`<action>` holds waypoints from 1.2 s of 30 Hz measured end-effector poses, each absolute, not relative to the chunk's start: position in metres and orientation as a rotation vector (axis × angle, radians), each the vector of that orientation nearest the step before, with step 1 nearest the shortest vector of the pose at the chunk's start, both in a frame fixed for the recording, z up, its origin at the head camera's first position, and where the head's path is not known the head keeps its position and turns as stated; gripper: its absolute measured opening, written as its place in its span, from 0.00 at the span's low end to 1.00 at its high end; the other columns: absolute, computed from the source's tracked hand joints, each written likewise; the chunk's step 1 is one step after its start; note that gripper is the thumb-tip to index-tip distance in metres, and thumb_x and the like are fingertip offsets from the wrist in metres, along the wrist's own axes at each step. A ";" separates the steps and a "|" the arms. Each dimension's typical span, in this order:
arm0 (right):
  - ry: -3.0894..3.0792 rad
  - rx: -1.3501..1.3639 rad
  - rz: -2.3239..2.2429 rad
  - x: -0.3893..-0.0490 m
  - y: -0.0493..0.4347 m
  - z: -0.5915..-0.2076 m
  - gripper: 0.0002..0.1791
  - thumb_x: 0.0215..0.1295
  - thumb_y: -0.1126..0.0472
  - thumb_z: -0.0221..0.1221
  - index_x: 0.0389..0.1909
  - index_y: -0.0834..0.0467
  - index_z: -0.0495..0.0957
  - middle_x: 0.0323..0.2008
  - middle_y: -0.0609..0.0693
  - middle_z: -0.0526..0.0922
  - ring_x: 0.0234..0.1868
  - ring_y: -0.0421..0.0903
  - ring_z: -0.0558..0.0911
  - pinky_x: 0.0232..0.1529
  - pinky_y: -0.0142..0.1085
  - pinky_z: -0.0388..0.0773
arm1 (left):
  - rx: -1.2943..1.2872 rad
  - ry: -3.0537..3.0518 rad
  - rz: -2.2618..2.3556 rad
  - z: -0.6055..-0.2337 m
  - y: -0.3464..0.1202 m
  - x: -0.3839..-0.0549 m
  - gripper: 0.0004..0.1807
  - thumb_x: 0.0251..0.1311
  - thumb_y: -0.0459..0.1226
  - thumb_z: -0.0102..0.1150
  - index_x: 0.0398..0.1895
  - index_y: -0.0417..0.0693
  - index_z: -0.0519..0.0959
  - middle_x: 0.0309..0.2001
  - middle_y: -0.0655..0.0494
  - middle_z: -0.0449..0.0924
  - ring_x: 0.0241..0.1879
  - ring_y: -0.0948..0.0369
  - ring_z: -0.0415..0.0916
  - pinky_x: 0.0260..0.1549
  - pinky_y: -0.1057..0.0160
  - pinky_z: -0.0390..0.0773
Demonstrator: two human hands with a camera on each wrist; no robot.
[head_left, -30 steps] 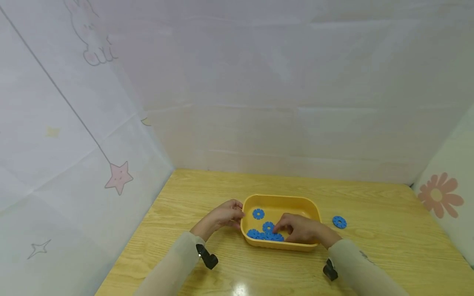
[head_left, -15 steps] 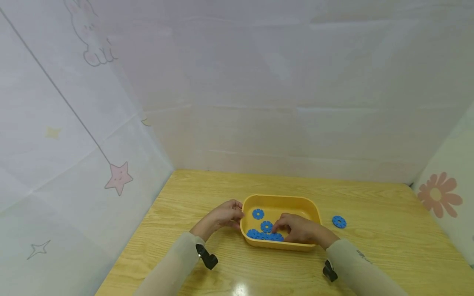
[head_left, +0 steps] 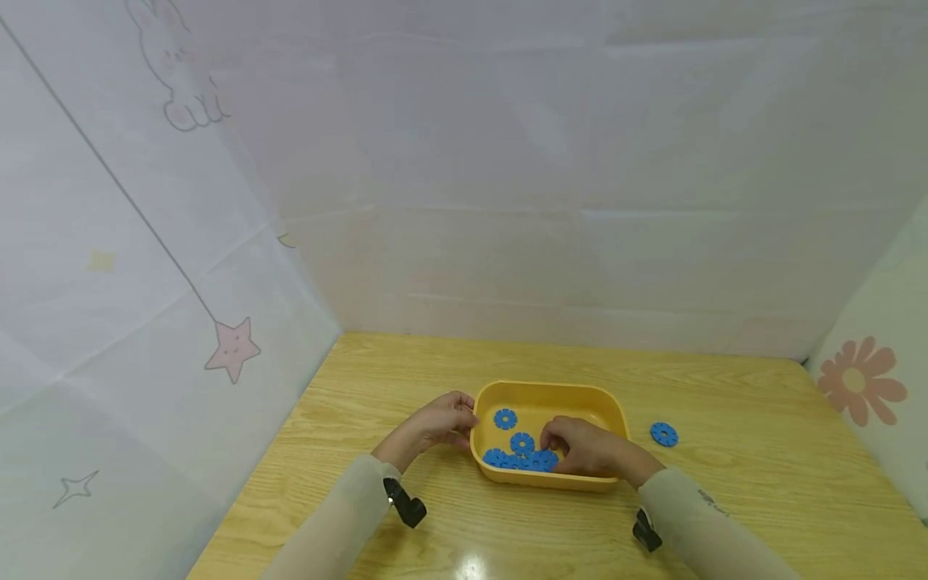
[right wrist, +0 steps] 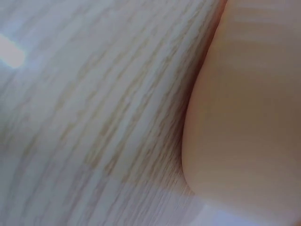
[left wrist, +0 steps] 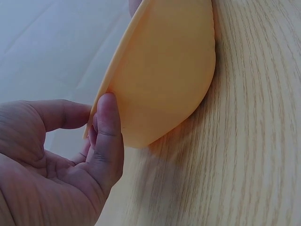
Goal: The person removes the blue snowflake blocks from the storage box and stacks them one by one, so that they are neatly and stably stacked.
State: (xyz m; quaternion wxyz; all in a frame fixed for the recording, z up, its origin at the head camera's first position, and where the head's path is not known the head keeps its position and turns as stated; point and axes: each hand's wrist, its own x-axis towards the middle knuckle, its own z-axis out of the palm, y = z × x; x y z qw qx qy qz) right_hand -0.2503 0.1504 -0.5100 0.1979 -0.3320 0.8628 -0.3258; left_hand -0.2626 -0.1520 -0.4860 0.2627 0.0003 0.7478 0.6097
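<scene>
A yellow plastic tray (head_left: pixel 547 478) stands on the wooden table. My left hand (head_left: pixel 438 422) pinches its left rim; in the left wrist view the thumb and fingers lie on either side of the tray wall (left wrist: pixel 164 70). My right hand (head_left: pixel 586 447) reaches over the front right of the tray, its curled fingers pinching a blue notched disc (head_left: pixel 548 458) at the right end of a heap. The heap of blue notched discs (head_left: pixel 500 458) lies along the front wall. Another disc (head_left: pixel 522 444) lies just behind it, and one more disc (head_left: pixel 506 419) sits apart near the back left.
A single blue notched disc (head_left: pixel 664 434) lies on the table (head_left: pixel 725 483) right of the tray. Pale printed cloth (head_left: pixel 507 201) hangs behind and at both sides. The right wrist view shows only the tray's outer wall (right wrist: pixel 249 108) and the tabletop.
My right fingers have drawn back slightly to the right, and the disc at the heap's right end has shifted with them. The left hand and tray stay put.
</scene>
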 end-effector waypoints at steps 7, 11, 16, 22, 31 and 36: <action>2.446 -0.898 -0.918 -0.250 0.151 -0.512 0.17 0.57 0.65 0.73 0.43 0.56 0.75 0.38 0.48 0.74 0.37 0.46 0.71 0.36 0.33 0.73 | 0.007 2.035 1.640 -0.486 -0.151 -0.262 0.18 0.66 0.30 0.58 0.56 0.37 0.67 0.35 0.50 0.73 0.31 0.57 0.75 0.28 0.63 0.85; 2.456 -0.900 -0.907 -0.251 0.152 -0.514 0.18 0.58 0.63 0.72 0.46 0.55 0.76 0.41 0.47 0.75 0.39 0.45 0.72 0.40 0.34 0.74 | 0.001 2.037 1.639 -0.485 -0.151 -0.262 0.19 0.65 0.31 0.59 0.56 0.37 0.67 0.36 0.49 0.74 0.31 0.57 0.76 0.29 0.62 0.85; 2.451 -0.944 -0.897 -0.251 0.151 -0.513 0.19 0.59 0.61 0.72 0.50 0.55 0.78 0.44 0.47 0.76 0.41 0.46 0.72 0.44 0.34 0.75 | -0.006 2.039 1.638 -0.486 -0.151 -0.263 0.20 0.65 0.31 0.60 0.57 0.37 0.67 0.37 0.48 0.74 0.31 0.57 0.76 0.30 0.61 0.85; 2.473 -0.985 -0.879 -0.252 0.147 -0.514 0.21 0.59 0.59 0.73 0.53 0.55 0.80 0.44 0.47 0.75 0.41 0.45 0.71 0.43 0.33 0.73 | -0.002 2.040 1.641 -0.487 -0.151 -0.263 0.20 0.65 0.31 0.59 0.56 0.36 0.67 0.36 0.49 0.74 0.31 0.57 0.76 0.29 0.61 0.85; 2.515 -0.952 -0.864 -0.251 0.143 -0.516 0.22 0.58 0.56 0.74 0.53 0.52 0.81 0.43 0.46 0.75 0.42 0.45 0.72 0.45 0.36 0.75 | 0.000 2.037 1.643 -0.486 -0.151 -0.262 0.19 0.65 0.30 0.59 0.56 0.36 0.67 0.36 0.49 0.74 0.31 0.57 0.75 0.27 0.63 0.84; 2.530 -0.962 -0.875 -0.252 0.142 -0.515 0.20 0.58 0.56 0.74 0.50 0.53 0.82 0.40 0.45 0.75 0.41 0.45 0.73 0.44 0.35 0.76 | 0.003 2.041 1.648 -0.486 -0.151 -0.261 0.19 0.64 0.30 0.59 0.56 0.37 0.67 0.36 0.49 0.74 0.31 0.57 0.75 0.27 0.63 0.83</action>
